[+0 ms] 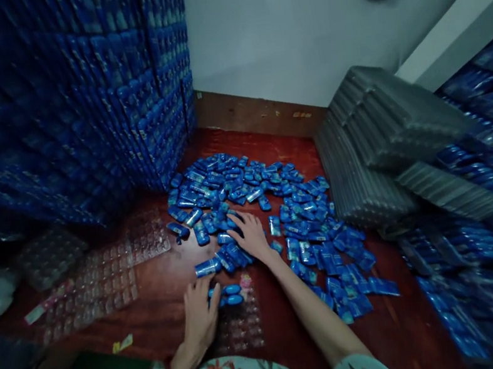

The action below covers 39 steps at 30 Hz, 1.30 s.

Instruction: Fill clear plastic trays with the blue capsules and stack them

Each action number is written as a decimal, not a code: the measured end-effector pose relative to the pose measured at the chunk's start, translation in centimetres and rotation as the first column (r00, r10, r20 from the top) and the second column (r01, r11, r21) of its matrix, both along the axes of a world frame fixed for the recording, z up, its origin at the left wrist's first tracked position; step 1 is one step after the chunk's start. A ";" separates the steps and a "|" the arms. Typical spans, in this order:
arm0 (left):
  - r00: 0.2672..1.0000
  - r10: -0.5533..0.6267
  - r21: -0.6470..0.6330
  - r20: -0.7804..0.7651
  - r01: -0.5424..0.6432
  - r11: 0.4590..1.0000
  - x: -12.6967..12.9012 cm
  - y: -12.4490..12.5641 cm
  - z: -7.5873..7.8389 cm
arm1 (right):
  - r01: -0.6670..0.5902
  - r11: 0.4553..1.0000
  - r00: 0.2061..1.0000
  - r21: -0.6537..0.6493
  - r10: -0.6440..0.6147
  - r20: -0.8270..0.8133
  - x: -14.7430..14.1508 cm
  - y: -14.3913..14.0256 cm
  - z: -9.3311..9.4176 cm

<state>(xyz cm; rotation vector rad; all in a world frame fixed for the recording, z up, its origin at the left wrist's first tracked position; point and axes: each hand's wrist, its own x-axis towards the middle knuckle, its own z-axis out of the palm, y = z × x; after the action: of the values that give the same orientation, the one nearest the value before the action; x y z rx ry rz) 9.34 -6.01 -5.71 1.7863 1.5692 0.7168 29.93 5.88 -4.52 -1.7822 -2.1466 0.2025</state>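
The right hand (pixel 250 235) lies open, fingers spread, on a heap of blue packets (pixel 274 205) scattered over the red floor (pixel 162 301). The left hand (pixel 201 314) rests flat, fingers loosely bent, touching two packets set in a clear tray (pixel 243 325) just before the person. More clear trays (pixel 101 280) lie to the left. A wall of stacked blue cartons (pixel 69 101) rises close behind them. Grey tray stacks (pixel 377 142) lean at the right, hemming the heap in.
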 end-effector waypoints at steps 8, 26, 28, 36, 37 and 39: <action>0.978 0.063 -0.051 0.198 -0.054 0.997 -2.4 0.2 1.1 | -0.158 0.983 0.985 -0.094 0.150 -0.088 -0.5 -3.2 1.1; 0.888 -0.395 0.067 -0.234 0.420 0.905 -1.9 11.6 4.3 | 0.032 0.997 0.995 -0.076 -0.038 -0.090 -2.1 -3.7 3.1; 0.960 -0.279 0.145 -0.004 0.277 0.950 -4.0 9.3 4.9 | 0.094 0.993 0.928 -0.074 -0.114 -0.355 -0.3 -6.0 3.5; 0.966 -0.086 0.126 0.245 0.056 0.990 -7.5 -3.5 4.5 | -0.138 0.956 0.808 -0.259 -0.043 -0.588 0.5 -18.0 5.6; 0.954 -0.159 0.156 0.255 0.122 0.980 -7.1 -4.2 3.9 | -0.129 0.965 0.829 -0.230 -0.023 -0.559 -0.4 -18.8 5.0; 0.928 -0.278 0.232 0.247 0.222 0.947 -6.4 -4.7 2.4 | -0.131 0.981 0.882 -0.140 0.051 -0.469 -1.9 -19.9 3.5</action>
<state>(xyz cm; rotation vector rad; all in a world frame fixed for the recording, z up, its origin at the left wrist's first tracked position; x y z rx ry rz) 2.94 -10.70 -3.33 1.8918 1.0913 0.9778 28.05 -14.02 -0.98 -1.5165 -1.9025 0.7747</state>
